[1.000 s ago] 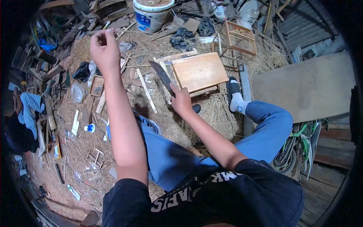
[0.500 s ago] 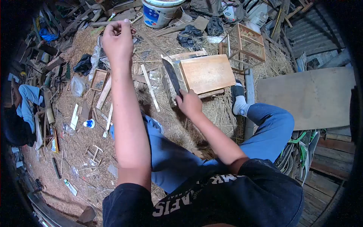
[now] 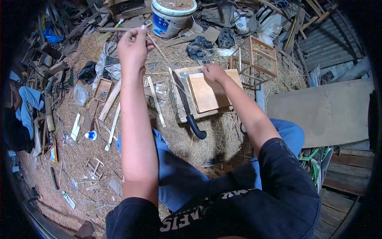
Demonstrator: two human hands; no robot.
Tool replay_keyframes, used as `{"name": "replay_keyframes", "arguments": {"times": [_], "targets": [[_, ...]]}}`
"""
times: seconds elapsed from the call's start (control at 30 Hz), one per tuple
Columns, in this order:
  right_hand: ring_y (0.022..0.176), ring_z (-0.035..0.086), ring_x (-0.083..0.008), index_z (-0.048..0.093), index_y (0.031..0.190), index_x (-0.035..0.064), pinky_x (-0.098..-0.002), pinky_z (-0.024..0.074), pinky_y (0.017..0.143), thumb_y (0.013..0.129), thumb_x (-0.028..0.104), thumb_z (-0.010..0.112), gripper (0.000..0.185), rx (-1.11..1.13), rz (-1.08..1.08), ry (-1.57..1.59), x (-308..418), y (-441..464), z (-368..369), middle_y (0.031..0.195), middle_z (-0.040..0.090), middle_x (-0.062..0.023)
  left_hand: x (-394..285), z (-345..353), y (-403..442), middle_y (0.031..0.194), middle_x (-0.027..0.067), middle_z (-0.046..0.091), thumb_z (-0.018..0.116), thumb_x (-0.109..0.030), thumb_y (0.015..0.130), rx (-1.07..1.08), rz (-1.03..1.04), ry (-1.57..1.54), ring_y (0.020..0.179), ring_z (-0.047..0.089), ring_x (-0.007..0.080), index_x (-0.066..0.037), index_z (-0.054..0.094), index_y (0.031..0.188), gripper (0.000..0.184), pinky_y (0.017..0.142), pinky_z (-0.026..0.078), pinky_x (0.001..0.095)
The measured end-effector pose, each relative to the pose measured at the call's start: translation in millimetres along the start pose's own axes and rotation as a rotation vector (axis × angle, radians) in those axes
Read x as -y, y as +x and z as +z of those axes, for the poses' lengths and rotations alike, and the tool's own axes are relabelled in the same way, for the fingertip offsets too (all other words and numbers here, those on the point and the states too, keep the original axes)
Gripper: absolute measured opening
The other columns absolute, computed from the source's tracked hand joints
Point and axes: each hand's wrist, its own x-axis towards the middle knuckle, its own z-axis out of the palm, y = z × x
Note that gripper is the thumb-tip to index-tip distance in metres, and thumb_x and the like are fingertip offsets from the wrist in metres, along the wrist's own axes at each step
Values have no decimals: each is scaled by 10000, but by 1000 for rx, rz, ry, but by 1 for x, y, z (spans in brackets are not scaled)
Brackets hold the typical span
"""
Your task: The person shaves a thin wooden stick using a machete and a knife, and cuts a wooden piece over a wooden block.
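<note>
My left hand [image 3: 134, 46] is raised at the upper left, its fingertips pinched on a thin wooden strip [image 3: 160, 49] that slants down toward the block. My right hand [image 3: 215, 73] is at the far edge of a light wooden board [image 3: 209, 93], fingers curled; whatever they may hold is hidden. The board lies on a low wooden block [image 3: 180, 107]. Along the block's left side rests a machete [image 3: 195, 126], its black curved handle sticking out toward me and no hand on it.
A small wooden frame [image 3: 251, 59] stands right of the block, a white bucket [image 3: 174, 18] behind it. A large flat panel [image 3: 322, 109] lies to the right. Wood strips [image 3: 156, 101] and a small tray [image 3: 103, 89] lie on the straw-covered floor. Another person's leg [image 3: 28, 105] shows far left.
My right hand has let go of the machete handle and moved up to the board's far edge. The machete now lies on the block. My left hand has shifted slightly right and down.
</note>
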Motion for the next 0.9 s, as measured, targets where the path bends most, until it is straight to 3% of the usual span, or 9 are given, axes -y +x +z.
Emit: {"name": "replay_keyframes", "arguments": {"times": [0.07,0.1,0.27,0.33,0.5,0.63,0.7,0.8,0.9], "targets": [[1091,633,-421,731,1083,47,-510,481,989,958,402,467,460,311,46,-72,-7,9,4,1129,677,-254,-5,3,-4,848,68,683,663,-191,986,68,-126,-44,705,696,125,27,624,1081,242,571,554,215],[1170,594,-386,687,1194,85,-476,464,1025,988,417,439,462,395,89,-122,-7,13,3,1225,646,-212,-5,4,-2,879,80,701,644,-178,996,94,-164,-109,735,717,143,19,634,1079,215,582,560,220],[1114,631,-413,742,1073,44,-499,487,994,960,430,467,487,382,40,-151,-4,18,-5,1173,681,-229,-5,7,-1,916,79,708,608,-192,1017,145,-184,-71,747,706,138,11,654,1076,216,614,569,234],[1104,637,-410,745,1059,43,-497,491,989,959,438,469,492,378,12,-188,-10,22,-6,1161,686,-227,-4,7,1,1038,69,703,656,-245,995,189,-205,-58,846,706,153,-4,644,1146,284,703,580,258],[1091,637,-425,751,1076,95,-487,503,963,956,448,458,474,610,-4,-160,-18,33,-12,1169,680,-234,-8,17,-5,1053,61,702,668,-236,987,217,-187,1,829,691,130,-9,632,1170,293,697,565,250],[1003,651,-405,700,1086,63,-474,520,885,944,325,528,344,580,-100,-67,-48,34,-1,1059,693,-202,-11,18,-8,1009,44,711,691,-179,965,269,-149,53,809,682,110,-19,631,1172,269,683,542,239],[969,653,-398,659,1086,46,-458,520,848,918,219,590,251,535,-156,149,-49,25,-15,1025,689,-209,-19,20,-16,953,39,700,686,-132,952,254,-137,60,786,681,109,-10,640,1156,242,657,526,230],[952,649,-393,625,1076,33,-451,515,814,900,148,611,211,477,-237,47,-42,19,-38,1009,684,-211,-26,21,-24,860,18,668,702,-75,924,247,-121,37,761,674,105,0,652,1128,223,637,508,227],[953,649,-426,617,1086,33,-492,507,817,909,157,591,218,403,-126,27,-35,14,-58,1001,682,-233,-29,20,-27,879,35,682,746,-38,885,233,-57,40,760,654,93,12,647,1111,252,641,508,225]]}}
